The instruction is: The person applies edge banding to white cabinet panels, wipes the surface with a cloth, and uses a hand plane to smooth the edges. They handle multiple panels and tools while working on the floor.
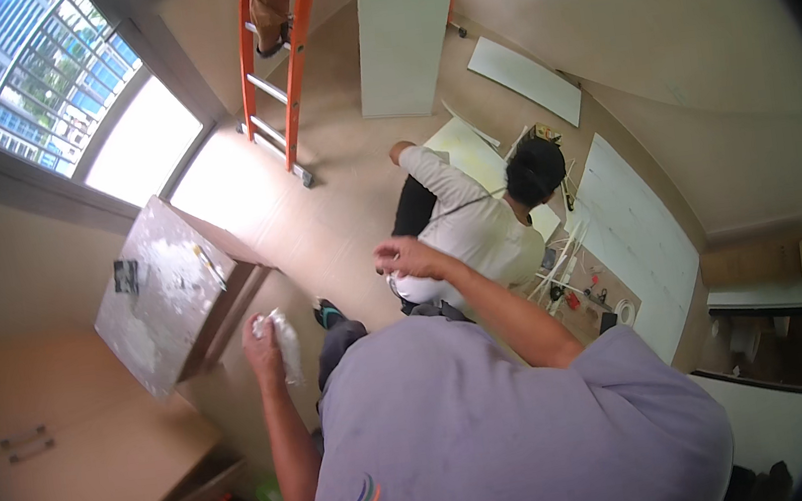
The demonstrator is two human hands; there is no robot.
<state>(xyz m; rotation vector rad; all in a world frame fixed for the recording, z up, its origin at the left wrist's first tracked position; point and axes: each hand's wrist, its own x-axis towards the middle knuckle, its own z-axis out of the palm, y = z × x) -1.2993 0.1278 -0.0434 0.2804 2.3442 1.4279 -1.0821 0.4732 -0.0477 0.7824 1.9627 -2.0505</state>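
Note:
My left hand (260,348) is closed around a crumpled white plastic bag (289,346), which hangs down beside my leg. It is nearest to a grey, paint-smeared tabletop (152,301) on my left. A flat brush-like tool (211,266) and a small dark object (126,276) lie on that top. My right hand (408,258) is held out in front of me with loosely bent fingers, and no object shows in it. Just beyond it a co-worker in a white shirt (479,231) crouches over the floor; whether my hand touches the shirt I cannot tell.
An orange ladder (294,73) stands ahead, with another person's leg (271,6) on it. White panels (634,232) lie along the right wall. Loose tools and strips (570,280) are scattered beside the co-worker. A wooden cabinet (52,424) with handles is at left, near a bright doorway (142,137).

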